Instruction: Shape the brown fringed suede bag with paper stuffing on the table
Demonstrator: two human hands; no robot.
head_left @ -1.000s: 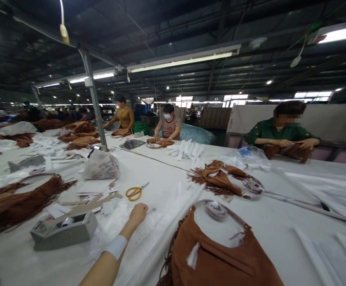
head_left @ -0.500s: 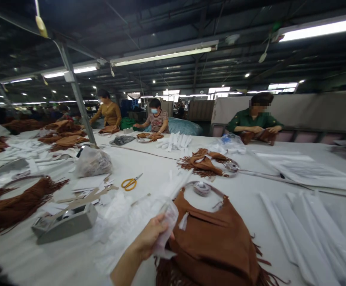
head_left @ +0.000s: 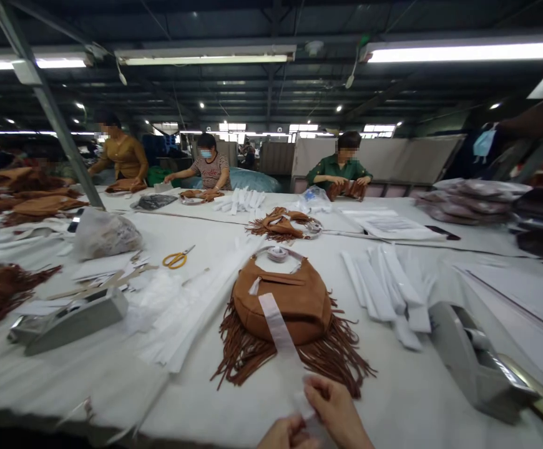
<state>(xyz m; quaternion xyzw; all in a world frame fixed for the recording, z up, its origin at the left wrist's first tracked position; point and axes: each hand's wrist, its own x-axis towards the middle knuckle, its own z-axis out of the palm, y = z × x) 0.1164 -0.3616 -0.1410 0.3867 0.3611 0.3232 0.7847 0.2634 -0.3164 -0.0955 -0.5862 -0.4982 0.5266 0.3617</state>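
Your left hand [head_left: 289,434] and right hand [head_left: 334,413] are now meeting on the near side of the brown bag [head_left: 311,308], whereas half a second ago only one was showing, at the bag's left. Your right is pinching the near end of a white strip [head_left: 278,327]; your left is curling beside it, its grip too blurred to tell. Strip's long axis is running from the bag's front toward you, slanting rightward. Bag is lying straight ahead on the counter [head_left: 196,405], fringe [head_left: 241,358] facing you, right hand sitting nearer.
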